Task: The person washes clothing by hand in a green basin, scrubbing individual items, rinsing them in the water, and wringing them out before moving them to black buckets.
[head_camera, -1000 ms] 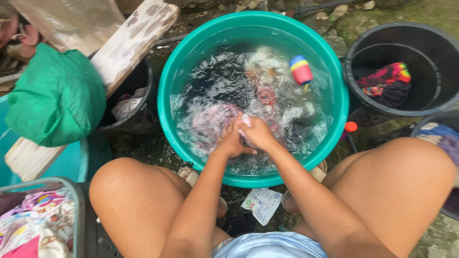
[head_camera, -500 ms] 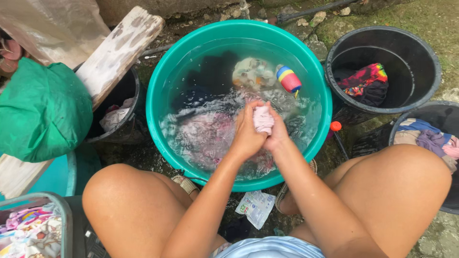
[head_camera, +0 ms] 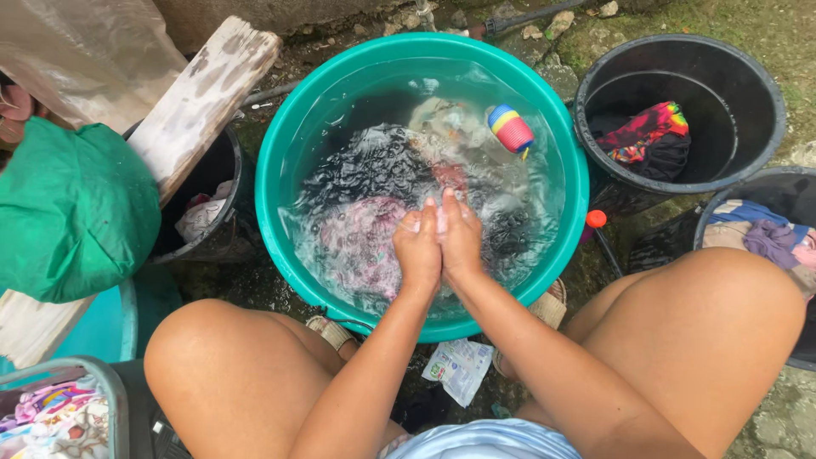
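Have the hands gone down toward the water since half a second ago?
Yes. The left hand and right hand dropped from above the water to its surface, nearer the teal basin's near rim.

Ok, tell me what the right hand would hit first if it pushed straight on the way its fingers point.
Probably the reddish cloth in the water just beyond the right hand; depth is unclear.

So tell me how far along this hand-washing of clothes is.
Looks done: wrung clothes lie in the black bucket. In hand: the left hand and right hand press a small pale cloth between them over the teal basin. Left: dark and pink garments soaking there.
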